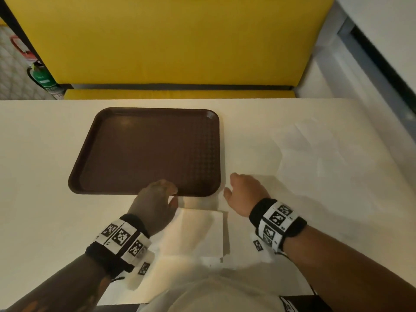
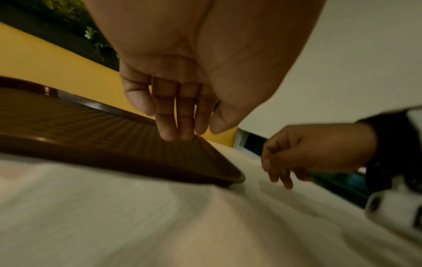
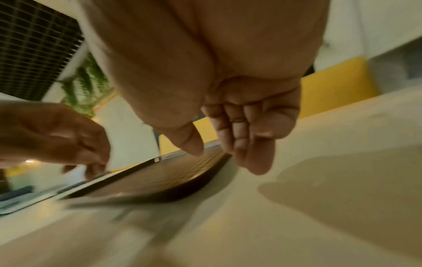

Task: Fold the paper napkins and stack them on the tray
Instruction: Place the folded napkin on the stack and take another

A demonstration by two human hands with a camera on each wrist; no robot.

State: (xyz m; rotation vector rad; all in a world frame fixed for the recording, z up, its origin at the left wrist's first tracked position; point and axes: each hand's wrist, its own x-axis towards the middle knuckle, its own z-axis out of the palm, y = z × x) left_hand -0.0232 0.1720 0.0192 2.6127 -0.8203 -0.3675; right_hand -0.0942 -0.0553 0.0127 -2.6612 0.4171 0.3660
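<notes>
A folded white paper napkin [image 1: 202, 230] lies flat on the desk [image 1: 40, 154], just in front of the near edge of the tray [image 1: 144, 152] and between the two hands. It is rectangular, thin and soft, with its layers showing along the right side. More white napkins [image 1: 324, 149], unfolded and creased, lie on the desk to the right of the tray, well apart from it.

The tray is dark brown plastic, rectangular with rounded corners and a low raised rim. Its bottom has a fine grid texture, seen well in the left wrist view [image 2: 91, 122]. Nothing lies inside it.

The left hand [image 1: 155, 201] is over the near rim of the tray, beside the left corner of the folded napkin. Its fingers [image 2: 169, 124] are relaxed and almost straight, pointing down, and they hold nothing. The right hand [image 1: 245, 192] is just right of the near right corner of the tray. Its fingers [image 3: 258, 159] also hang loose and hold nothing.

The desk is smooth and cream-white. Behind it stands a yellow padded bench [image 1: 171, 41]. Each wrist has a black band with black and white square markers [image 1: 275, 219].
</notes>
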